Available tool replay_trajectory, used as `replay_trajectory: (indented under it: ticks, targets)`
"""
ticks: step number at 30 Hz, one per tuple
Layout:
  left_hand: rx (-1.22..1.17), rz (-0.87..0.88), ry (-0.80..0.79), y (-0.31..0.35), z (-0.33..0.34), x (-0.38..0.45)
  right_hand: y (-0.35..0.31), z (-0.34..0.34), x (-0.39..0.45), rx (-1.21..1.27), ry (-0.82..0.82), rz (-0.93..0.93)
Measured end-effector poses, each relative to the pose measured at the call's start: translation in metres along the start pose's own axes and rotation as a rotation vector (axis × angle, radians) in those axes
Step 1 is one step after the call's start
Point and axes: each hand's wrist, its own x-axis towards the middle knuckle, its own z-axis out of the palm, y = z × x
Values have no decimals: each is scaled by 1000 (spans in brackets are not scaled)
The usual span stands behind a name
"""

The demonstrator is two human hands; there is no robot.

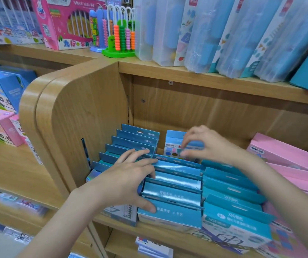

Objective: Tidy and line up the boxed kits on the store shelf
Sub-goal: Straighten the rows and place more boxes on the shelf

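On the wooden shelf (149, 228): rows of upright blue cardboard kit boxes (171, 183).
Left hand (123, 175): fingers straight, resting on box tops.
Right hand (205, 144): fingertips pinching far light-blue box (173, 144).

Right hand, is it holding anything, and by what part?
The right hand pinches the top edge of a light blue upright cardboard box behind the middle row.

Open gap above the blue kits (171, 183) under the upper shelf (205, 79), side panel (78, 116) walling the left end, pink boxes (283, 155) crowding the right end.
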Motion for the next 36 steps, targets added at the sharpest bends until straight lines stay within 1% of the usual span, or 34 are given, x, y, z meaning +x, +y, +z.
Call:
replay_trajectory:
  ticks: [1, 2, 3, 5, 8, 10, 14, 16, 22, 28, 33, 36]
  targets:
    - [3, 2, 5, -1, 1, 0, -4, 5, -2, -52, -114, -12]
    - [6, 5, 13, -1, 1, 0, -3, 11, -2, -131, -177, -16]
    - [6, 6, 22, -1, 2, -1, 1, 15, -1, -191, -168, -13]
    - [12, 7, 43, -2, 2, -3, 7, 18, 5, -163, -38, 39]
    - [32, 4, 83, -2, 4, -3, 9, 13, 8, 9, 131, 151]
    - [58, 12, 109, -3, 6, -2, 9, 9, 9, 75, 152, 183]
    - [35, 26, 187, -4, 9, -3, 2, 2, 7, 112, 134, 178]
    - [14, 52, 236, -5, 10, -2, 1, -2, 7, 112, 155, 172]
    - [14, 93, 275, -7, 15, -4, 4, -19, -1, 96, 346, 154]
    - [20, 105, 262, -9, 16, -2, -5, -36, -13, 86, 522, 108]
    - [-9, 129, 365, -13, 20, -4, -12, -52, -27, 81, 649, 91]
    - [-48, 145, 492, -16, 22, -3, -13, -61, -36, 100, 684, 99]
